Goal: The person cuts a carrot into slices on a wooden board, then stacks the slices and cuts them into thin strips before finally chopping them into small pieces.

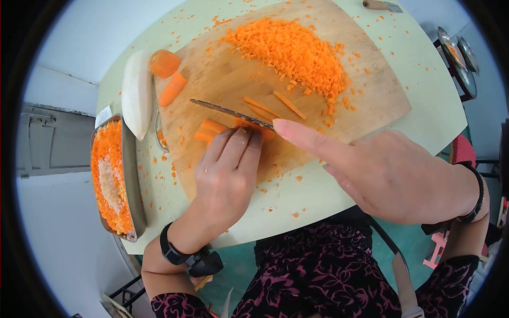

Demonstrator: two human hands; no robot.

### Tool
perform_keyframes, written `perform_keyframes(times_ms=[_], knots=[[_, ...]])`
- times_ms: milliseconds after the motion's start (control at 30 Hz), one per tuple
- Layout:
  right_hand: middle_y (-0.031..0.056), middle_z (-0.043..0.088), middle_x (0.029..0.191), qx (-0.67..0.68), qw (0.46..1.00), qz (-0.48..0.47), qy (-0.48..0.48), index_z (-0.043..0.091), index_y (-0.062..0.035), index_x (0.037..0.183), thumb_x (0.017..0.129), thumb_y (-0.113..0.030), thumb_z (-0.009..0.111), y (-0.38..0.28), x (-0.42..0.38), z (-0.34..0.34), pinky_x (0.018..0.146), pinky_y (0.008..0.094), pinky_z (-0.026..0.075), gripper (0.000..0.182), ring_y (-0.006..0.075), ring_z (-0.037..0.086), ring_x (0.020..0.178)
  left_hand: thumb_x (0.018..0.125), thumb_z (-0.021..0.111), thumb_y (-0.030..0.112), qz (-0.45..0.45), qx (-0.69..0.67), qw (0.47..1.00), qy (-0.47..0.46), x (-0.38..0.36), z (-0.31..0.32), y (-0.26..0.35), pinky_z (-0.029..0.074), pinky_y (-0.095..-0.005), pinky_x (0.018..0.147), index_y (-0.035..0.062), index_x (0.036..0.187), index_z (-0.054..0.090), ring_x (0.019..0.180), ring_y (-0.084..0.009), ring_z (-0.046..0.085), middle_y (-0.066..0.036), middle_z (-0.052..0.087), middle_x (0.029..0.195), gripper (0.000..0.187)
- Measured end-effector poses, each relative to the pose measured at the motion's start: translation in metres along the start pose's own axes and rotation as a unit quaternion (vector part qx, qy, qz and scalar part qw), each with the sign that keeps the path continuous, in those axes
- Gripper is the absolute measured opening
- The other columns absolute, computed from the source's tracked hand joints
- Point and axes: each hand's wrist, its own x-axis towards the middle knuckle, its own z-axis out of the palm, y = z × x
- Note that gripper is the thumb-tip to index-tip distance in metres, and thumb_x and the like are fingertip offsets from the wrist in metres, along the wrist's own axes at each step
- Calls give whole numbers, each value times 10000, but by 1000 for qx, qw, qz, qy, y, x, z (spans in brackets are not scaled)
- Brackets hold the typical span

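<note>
My left hand (228,164) presses its curled fingertips down on cut carrot pieces (209,130) on the wooden cutting board (233,79). My right hand (392,172) grips a kitchen knife (228,109), its index finger stretched along the top of the blade; the handle is hidden under the hand. The blade lies just beyond my left fingertips, against the carrot. A few thin carrot sticks (289,105) lie past the blade. Farther up the board spreads a heap of finely diced carrot (291,50).
Left of the board are a peeled white radish (137,93), a thick carrot chunk (164,63) and a smaller carrot piece (172,89). A metal tray (133,183) of chopped carrot stands at the table's left edge. A wooden-handled tool (376,5) lies at the far edge.
</note>
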Motion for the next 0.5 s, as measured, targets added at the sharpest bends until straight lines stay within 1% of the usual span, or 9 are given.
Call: perform_keyframes(times_ms=[33, 133, 200, 267, 333, 433, 500], knots=[[109, 515, 553, 10, 1000, 9, -14, 238, -153, 1461, 828, 23, 485, 0, 3, 0, 431, 371, 397, 702, 279, 522, 456, 617, 593, 27, -1, 1, 1000, -5, 0, -1, 0, 528, -332, 701, -65, 965, 631, 867, -283, 610, -151, 609, 934, 361], [116, 499, 546, 31, 999, 6, 16, 262, -144, 1452, 824, 21, 471, -3, 16, 4, 442, 377, 389, 682, 282, 515, 465, 613, 590, 29, 2, -3, 1000, 6, -2, 1, 1, 529, -334, 697, -68, 960, 631, 863, -287, 611, -155, 611, 942, 363], [128, 494, 545, 22, 995, -55, 75, 281, -143, 1445, 825, 11, 473, -3, 29, 12, 443, 381, 384, 667, 284, 512, 469, 622, 590, 28, 2, -9, 1000, 5, -3, 1, 1, 529, -333, 700, -69, 956, 631, 862, -288, 613, -155, 611, 937, 351], [142, 496, 549, 25, 987, -89, 131, 296, -149, 1441, 828, -1, 477, 5, 40, 21, 443, 385, 381, 657, 286, 507, 469, 631, 591, 26, 7, -8, 1000, 7, -4, 1, 0, 528, -332, 703, -69, 953, 631, 861, -289, 612, -154, 609, 932, 337], [158, 504, 559, 33, 979, -95, 177, 305, -159, 1440, 832, -14, 483, 10, 47, 24, 443, 387, 377, 650, 289, 500, 466, 642, 592, 22, 8, -6, 1000, 20, -3, 3, 1, 526, -331, 705, -68, 949, 630, 860, -288, 610, -153, 606, 926, 323], [163, 510, 566, 65, 990, -26, 121, 302, -176, 1444, 836, -13, 487, 7, 30, 13, 444, 378, 385, 656, 286, 487, 448, 650, 597, 15, 1, -11, 1000, 16, -5, 3, 1, 523, -330, 709, -67, 946, 631, 861, -286, 608, -149, 602, 917, 309], [146, 500, 557, 30, 990, -30, 131, 301, -190, 1446, 836, -8, 492, 8, 24, 19, 440, 370, 385, 664, 279, 483, 437, 653, 592, 11, -6, -12, 1000, 14, -5, 3, 1, 523, -328, 715, -64, 959, 627, 879, -279, 605, -147, 600, 934, 317]])
